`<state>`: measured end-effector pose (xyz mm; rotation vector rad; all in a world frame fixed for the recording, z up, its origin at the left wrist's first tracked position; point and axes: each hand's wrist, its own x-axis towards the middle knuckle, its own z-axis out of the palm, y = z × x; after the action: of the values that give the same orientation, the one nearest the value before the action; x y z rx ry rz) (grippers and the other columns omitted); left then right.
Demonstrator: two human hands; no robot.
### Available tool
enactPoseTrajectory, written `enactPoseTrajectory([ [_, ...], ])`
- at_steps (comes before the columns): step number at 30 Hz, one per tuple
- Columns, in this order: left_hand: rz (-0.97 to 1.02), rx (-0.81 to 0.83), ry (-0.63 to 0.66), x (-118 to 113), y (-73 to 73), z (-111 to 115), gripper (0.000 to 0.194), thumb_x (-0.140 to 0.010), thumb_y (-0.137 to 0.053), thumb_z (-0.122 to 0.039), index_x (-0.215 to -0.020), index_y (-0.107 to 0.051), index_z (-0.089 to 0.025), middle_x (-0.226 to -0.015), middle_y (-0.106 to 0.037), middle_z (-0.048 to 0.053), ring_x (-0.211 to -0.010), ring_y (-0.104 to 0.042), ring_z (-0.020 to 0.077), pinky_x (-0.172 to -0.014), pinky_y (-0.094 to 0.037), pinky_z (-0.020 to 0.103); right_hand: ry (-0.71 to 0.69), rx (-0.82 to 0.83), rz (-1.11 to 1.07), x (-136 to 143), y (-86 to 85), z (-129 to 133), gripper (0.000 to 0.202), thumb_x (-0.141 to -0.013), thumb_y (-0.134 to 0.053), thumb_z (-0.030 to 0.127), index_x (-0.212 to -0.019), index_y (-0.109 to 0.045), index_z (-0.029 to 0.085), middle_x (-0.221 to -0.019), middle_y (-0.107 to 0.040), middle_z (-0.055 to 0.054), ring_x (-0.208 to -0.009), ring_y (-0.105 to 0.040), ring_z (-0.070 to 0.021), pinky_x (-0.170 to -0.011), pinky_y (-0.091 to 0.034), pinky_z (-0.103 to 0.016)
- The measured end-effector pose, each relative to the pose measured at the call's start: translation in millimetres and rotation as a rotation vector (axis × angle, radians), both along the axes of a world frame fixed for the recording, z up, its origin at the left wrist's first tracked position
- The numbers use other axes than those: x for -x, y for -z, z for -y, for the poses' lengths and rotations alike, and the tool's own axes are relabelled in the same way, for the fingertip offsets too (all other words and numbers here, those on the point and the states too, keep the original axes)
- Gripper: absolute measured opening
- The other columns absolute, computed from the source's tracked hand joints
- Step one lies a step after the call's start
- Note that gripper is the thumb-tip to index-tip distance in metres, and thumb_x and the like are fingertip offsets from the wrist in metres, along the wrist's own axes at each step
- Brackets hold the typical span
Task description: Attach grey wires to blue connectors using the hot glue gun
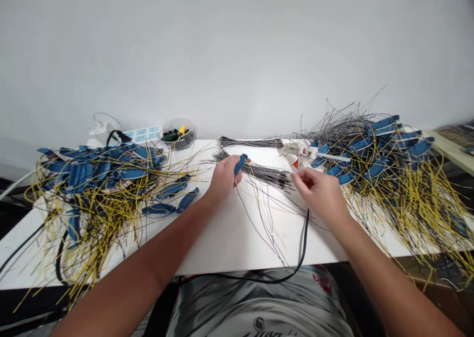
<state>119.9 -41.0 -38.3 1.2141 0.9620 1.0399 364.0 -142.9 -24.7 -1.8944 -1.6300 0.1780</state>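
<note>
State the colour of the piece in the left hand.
The piece in the left hand is blue; the head view shows it.

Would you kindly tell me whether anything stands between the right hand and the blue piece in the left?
Nothing visible blocks the right hand from the blue piece in the left hand; a bundle of dark wires lies on the table between them, apparently below both.

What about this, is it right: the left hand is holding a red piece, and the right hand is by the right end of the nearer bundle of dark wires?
Not quite: the head view shows the left hand holding a blue piece, not a red one. The right hand is by the right end of the nearer bundle of dark wires.
</note>
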Motion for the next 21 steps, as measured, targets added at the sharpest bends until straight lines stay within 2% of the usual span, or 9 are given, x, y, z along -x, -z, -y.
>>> enactPoseTrajectory([
  [5, 0.015, -0.027, -0.001, 0.0, -1.8, 0.9, 0.039, -0.096, -0.049, -0.045, -0.099, -0.073, -0.014, -0.048, -0.034, -0.006, -0.044, -0.032, 0.011, -0.045, -0.027, 0.024, -0.2, 0.197, -0.006, 43.9, -1.8, -38.9, 0.023, -0.095, -0.061, 0.037, -0.084, -0.074, 0.021, -0.071, -0.071, -0.003, -0.063, -0.057, -0.0175, -0.062, -0.034, -0.029],
  [9, 0.03, -0.033, 0.004, 0.1, -3.1, 0.4, 0.039, -0.096, -0.05, -0.045, -0.099, -0.073, -0.015, -0.048, -0.036, -0.005, -0.043, -0.033, 0.0114, -0.045, -0.026, 0.024, -0.231, 0.246, 0.061, 61.5, -6.0, -53.8, 0.027, -0.092, -0.064, 0.042, -0.076, -0.072, 0.022, -0.069, -0.07, -0.005, -0.062, -0.056, -0.0183, -0.059, -0.031, -0.03],
  [12, 0.032, -0.025, -0.003, 0.0, -5.3, 0.2, 0.038, -0.095, -0.05, -0.044, -0.098, -0.073, -0.014, -0.047, -0.035, -0.005, -0.043, -0.033, 0.0113, -0.045, -0.026, 0.025, -0.077, 0.209, 0.134, 39.7, -14.8, -48.0, 0.039, -0.095, -0.059, 0.051, -0.072, -0.07, 0.022, -0.068, -0.07, -0.008, -0.061, -0.057, -0.0208, -0.058, -0.032, -0.032],
  [15, 0.033, -0.032, 0.0, -0.7, -7.5, 0.8, 0.038, -0.096, -0.049, -0.042, -0.098, -0.074, -0.014, -0.047, -0.035, -0.005, -0.043, -0.033, 0.0115, -0.045, -0.027, 0.025, 0.203, 0.244, 0.255, -4.0, -18.6, -36.9, 0.051, -0.092, -0.057, 0.066, -0.067, -0.068, 0.022, -0.066, -0.068, -0.012, -0.063, -0.059, -0.0257, -0.056, -0.032, -0.034],
  [16, 0.036, -0.038, 0.003, -1.1, -7.8, 1.3, 0.038, -0.096, -0.049, -0.041, -0.098, -0.074, -0.014, -0.047, -0.035, -0.005, -0.043, -0.033, 0.0115, -0.045, -0.028, 0.025, 0.254, 0.292, 0.288, -18.2, -17.2, -33.8, 0.058, -0.088, -0.057, 0.074, -0.064, -0.067, 0.023, -0.066, -0.067, -0.013, -0.063, -0.06, -0.0278, -0.056, -0.032, -0.035],
  [18, 0.042, -0.048, 0.013, -1.7, -7.6, 2.3, 0.038, -0.096, -0.049, -0.042, -0.098, -0.074, -0.014, -0.048, -0.035, -0.005, -0.044, -0.033, 0.0116, -0.046, -0.028, 0.025, 0.26, 0.353, 0.301, -39.9, -10.9, -30.3, 0.068, -0.082, -0.055, 0.086, -0.06, -0.065, 0.022, -0.065, -0.066, -0.016, -0.062, -0.061, -0.0297, -0.055, -0.033, -0.036],
  [21, 0.04, -0.055, 0.037, -2.0, -5.5, 2.9, 0.039, -0.096, -0.05, -0.044, -0.099, -0.074, -0.014, -0.049, -0.035, -0.005, -0.044, -0.033, 0.0115, -0.046, -0.029, 0.025, 0.2, 0.38, 0.199, -53.2, 0.8, -31.4, 0.069, -0.082, -0.056, 0.085, -0.057, -0.063, 0.022, -0.061, -0.064, -0.014, -0.058, -0.06, -0.0264, -0.055, -0.035, -0.035],
])
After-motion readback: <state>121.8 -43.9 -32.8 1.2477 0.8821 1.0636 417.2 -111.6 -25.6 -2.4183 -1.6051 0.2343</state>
